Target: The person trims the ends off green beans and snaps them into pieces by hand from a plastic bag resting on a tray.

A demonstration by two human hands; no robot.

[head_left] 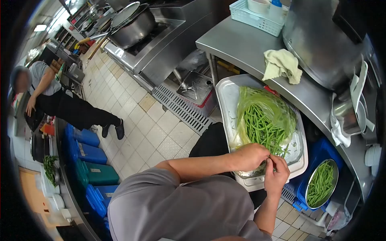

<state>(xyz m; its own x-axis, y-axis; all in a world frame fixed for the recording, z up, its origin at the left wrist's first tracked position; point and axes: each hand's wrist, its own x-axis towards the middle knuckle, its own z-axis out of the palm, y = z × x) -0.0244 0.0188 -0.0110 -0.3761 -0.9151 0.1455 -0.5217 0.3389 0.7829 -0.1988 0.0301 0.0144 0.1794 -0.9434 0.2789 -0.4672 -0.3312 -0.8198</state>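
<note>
My left hand (pixel 254 156) reaches in from the left with its fingers closed in a pinch. Its fingertips meet those of my right hand (pixel 276 170), which is also pinched, and a green bean seems to be held between them, mostly hidden by the fingers. Just beyond my hands, a pile of green beans (pixel 263 124) lies in an opened, see-through green plastic bag (pixel 277 100). The bag rests in a pale rectangular tray (pixel 224 104) in front of me. To the right, more green beans (pixel 321 184) fill a round metal bowl (pixel 334 172).
A steel counter (pixel 237 44) carries a cloth (pixel 281 66), a large pot (pixel 321 44) and a white basket (pixel 257 20). A stove pot (pixel 134 28) stands at the back. At left are a person (pixel 52 88) and lidded bins (pixel 96 172). A floor drain grate (pixel 181 106) runs nearby.
</note>
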